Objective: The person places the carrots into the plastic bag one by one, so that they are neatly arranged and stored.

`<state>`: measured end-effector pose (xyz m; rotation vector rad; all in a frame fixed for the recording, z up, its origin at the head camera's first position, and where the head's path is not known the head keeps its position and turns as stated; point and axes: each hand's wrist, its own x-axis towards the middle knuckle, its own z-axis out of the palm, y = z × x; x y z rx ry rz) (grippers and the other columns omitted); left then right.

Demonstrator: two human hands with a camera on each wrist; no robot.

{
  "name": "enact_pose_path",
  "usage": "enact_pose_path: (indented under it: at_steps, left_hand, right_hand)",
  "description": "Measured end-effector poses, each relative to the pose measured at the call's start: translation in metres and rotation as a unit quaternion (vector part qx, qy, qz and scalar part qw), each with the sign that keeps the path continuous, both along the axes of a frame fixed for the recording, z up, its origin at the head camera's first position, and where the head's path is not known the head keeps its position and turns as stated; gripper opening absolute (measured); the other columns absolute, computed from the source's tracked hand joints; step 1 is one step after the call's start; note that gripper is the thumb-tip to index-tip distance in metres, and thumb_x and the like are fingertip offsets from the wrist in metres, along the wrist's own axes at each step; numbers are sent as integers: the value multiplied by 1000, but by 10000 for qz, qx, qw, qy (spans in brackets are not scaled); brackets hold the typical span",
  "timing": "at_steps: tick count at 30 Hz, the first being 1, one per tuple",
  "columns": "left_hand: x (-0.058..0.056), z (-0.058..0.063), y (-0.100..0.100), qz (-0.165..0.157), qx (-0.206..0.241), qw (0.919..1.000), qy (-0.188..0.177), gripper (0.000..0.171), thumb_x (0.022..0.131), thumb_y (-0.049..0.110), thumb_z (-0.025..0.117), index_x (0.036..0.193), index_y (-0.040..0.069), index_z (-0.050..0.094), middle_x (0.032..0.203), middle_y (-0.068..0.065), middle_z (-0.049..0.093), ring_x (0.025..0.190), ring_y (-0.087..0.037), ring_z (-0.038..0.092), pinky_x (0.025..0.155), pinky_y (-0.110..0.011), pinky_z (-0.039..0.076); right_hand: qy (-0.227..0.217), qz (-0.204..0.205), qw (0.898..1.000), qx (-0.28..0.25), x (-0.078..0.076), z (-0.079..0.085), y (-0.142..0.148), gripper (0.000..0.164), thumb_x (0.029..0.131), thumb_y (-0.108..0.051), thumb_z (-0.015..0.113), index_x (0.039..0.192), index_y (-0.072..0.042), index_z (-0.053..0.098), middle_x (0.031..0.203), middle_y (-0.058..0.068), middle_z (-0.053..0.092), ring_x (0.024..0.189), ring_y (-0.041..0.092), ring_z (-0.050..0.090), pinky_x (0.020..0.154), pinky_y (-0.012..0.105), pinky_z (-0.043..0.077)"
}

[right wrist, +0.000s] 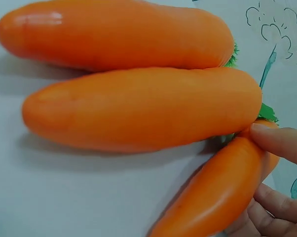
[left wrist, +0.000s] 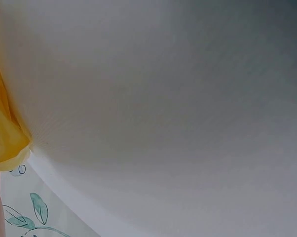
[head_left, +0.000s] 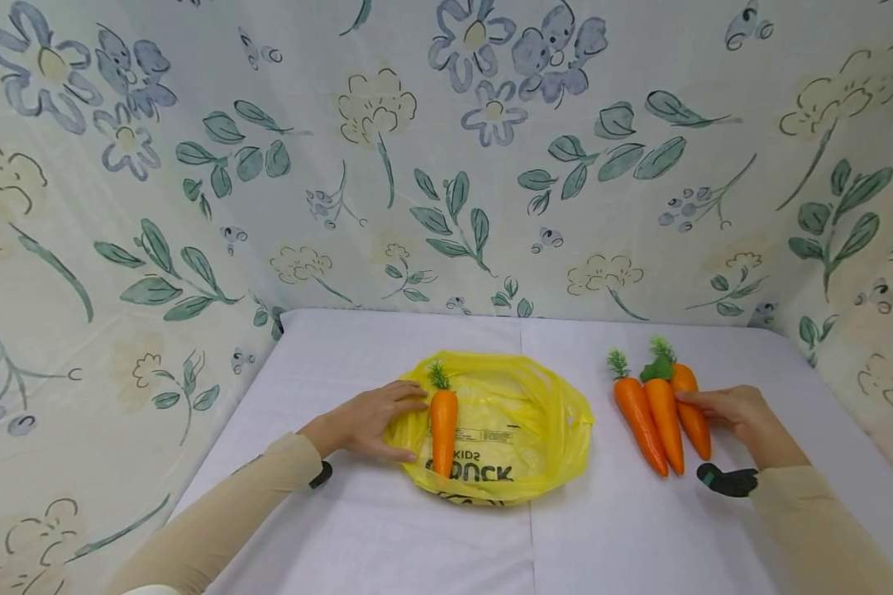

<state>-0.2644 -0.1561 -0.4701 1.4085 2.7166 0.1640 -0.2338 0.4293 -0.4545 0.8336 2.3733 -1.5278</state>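
Observation:
A yellow plastic bag (head_left: pixel 565 413) with dark lettering lies spread on the table, its mouth facing up. One orange toy carrot (head_left: pixel 443 430) with a green leafy top rests in its left part. My left hand (head_left: pixel 375 419) rests at the bag's left rim, fingers and thumb spread apart; the left wrist view catches only a bit of the yellow bag (left wrist: pixel 8 133) and a finger. On the right, my right hand (head_left: pixel 737 413) holds the rightmost carrot (right wrist: pixel 212 192) near its leafy end, thumb on one side and fingers on the other. Two more carrots (right wrist: pixel 138 108) (right wrist: pixel 114 37) lie beside it.
A white cloth covers the table (head_left: pixel 387 529), with a crease running front to back. Floral fabric (head_left: pixel 491 207) hangs behind it and at both sides. Dark straps (head_left: pixel 725 480) sit at the wrists.

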Motion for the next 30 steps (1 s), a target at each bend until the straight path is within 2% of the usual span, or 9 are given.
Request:
enact_pose_path:
  at_steps: [5,10,15,19,22,23,25,29,30]
  left_hand:
    - [0,0,1,37,-85,10000,6,88,83,78,53,146,16,52,157,-3,35,146,-21,27,115,-43,31]
    - [0,0,1,63,-98,9999,-4,89,82,79,52,145,16,52,157,-2,35,146,-20,27,115,-43,31]
    - [0,-2,0,59,-50,10000,-43,89,82,80,51,145,17,52,157,-2,35,146,-21,27,115,-43,31]
    - [0,-2,0,19,-8,10000,-5,90,83,80,51,145,16,53,157,-2,36,146,-21,28,115,-43,32]
    - [-1,-2,1,-6,4,10000,51,89,83,80,51,145,16,53,156,-2,37,145,-21,28,114,-43,32]
    - [-1,-2,1,-11,8,10000,62,89,83,80,51,145,16,53,156,-2,37,145,-21,29,114,-43,33]
    - [-1,-2,1,2,22,10000,40,89,82,80,52,145,16,53,156,-2,37,145,-21,28,114,-43,33]
    - [-1,-2,1,34,2,10000,-18,89,82,80,52,145,16,53,157,-2,36,146,-21,28,114,-43,32]
    - [-1,-2,1,41,-13,10000,-16,89,82,80,52,145,16,53,157,-2,36,146,-21,28,114,-43,32]
  right_hand:
    - [6,25,9999,-102,4,3,3,103,83,-41,80,141,25,26,143,39,36,121,46,47,86,42,55]
    - [-219,229,9994,-111,7,8,9,105,84,-50,77,140,26,29,140,37,37,123,46,42,100,53,46]
    - [-315,653,9973,82,12,11,15,95,83,-57,74,134,19,48,120,20,58,122,44,41,102,56,43]
    - [99,1254,9916,297,23,16,14,84,87,-63,65,135,6,58,116,2,64,121,38,46,99,59,43]
    - [784,1707,9809,503,34,18,10,72,94,-60,57,143,-7,54,125,-10,62,114,13,55,98,57,46]
    - [1102,1936,9726,663,38,18,10,65,98,-55,54,144,-9,54,129,-8,62,111,5,55,96,52,49]
    - [1090,1800,9767,427,38,23,11,60,99,-49,57,141,-7,57,130,-5,61,105,1,56,98,51,48]
    - [338,1111,9927,-326,32,36,14,74,96,-44,65,139,13,46,139,28,44,124,33,48,107,55,40]
    - [27,780,9956,-527,30,40,14,83,93,-48,67,139,16,42,137,29,42,124,41,43,109,59,34]
